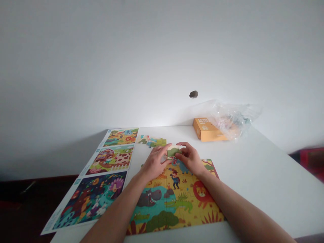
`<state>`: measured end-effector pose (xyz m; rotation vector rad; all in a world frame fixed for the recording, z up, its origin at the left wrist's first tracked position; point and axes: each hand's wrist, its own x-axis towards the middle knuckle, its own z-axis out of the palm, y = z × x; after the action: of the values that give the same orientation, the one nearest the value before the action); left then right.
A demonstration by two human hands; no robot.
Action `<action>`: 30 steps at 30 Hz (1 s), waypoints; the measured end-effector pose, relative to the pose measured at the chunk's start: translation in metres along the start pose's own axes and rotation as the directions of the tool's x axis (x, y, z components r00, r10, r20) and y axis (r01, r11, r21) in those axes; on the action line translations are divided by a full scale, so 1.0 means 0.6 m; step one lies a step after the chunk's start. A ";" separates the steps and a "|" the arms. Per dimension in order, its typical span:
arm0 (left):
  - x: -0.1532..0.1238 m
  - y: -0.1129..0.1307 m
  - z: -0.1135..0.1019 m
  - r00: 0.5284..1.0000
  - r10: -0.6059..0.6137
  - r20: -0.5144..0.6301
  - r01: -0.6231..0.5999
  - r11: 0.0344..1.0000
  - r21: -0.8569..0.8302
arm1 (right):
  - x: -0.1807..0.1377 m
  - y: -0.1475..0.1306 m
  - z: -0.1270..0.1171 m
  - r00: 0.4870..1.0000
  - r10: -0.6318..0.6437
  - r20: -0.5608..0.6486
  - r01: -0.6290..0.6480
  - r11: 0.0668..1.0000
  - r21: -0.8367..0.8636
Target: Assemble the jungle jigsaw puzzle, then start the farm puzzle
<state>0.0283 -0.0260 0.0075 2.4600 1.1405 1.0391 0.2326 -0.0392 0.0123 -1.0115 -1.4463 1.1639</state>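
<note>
from the held piece (172, 152), three o'clock offers a wide lane over the white table (253, 162) beyond the right hand (191, 158). at twelve, a narrower strip runs to the wall (152, 84), loose pieces (155, 143) at ten, the box (209, 132) and clear bag (234, 121) in the way at two. at six, left forearm (118, 206) and right forearm (233, 202) hem in the gap over the flat puzzle (186, 204).

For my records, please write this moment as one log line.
left hand: at piece; right hand: holding piece; puzzle: below hands; box: partly under bag
</note>
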 end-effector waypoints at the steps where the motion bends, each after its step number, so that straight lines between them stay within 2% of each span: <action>1: 0.000 -0.001 -0.001 1.000 -0.006 -0.002 0.006 1.000 0.001 | 0.000 0.001 -0.001 1.000 -0.010 -0.011 0.009 1.000 -0.020; 17: 0.005 -0.002 -0.004 0.999 0.000 -0.033 0.000 1.000 0.020 | -0.001 -0.009 -0.003 0.994 -0.075 -0.077 0.064 0.988 -0.139; 21: 0.006 -0.003 -0.005 0.998 0.014 -0.064 -0.014 1.000 0.002 | 0.001 -0.019 -0.009 0.987 -0.090 -0.133 0.068 0.985 -0.157; 25: 0.008 -0.001 -0.009 0.998 0.016 -0.060 -0.016 1.000 -0.005 | 0.015 -0.034 -0.050 0.934 -0.158 -0.321 0.118 0.983 -0.141; 28: 0.007 0.003 -0.009 0.997 0.051 0.054 -0.052 0.998 0.016 | 0.028 -0.043 -0.100 0.886 -0.159 -0.436 0.111 0.985 -0.133; 30: 0.007 0.005 -0.008 0.987 0.070 0.147 -0.076 0.996 0.038 | 0.031 -0.040 -0.128 0.907 -0.107 -0.408 0.047 0.987 -0.152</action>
<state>0.0287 -0.0254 0.0141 2.5815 1.0458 0.8448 0.3044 -0.0132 0.0438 -1.2040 -1.2213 0.7376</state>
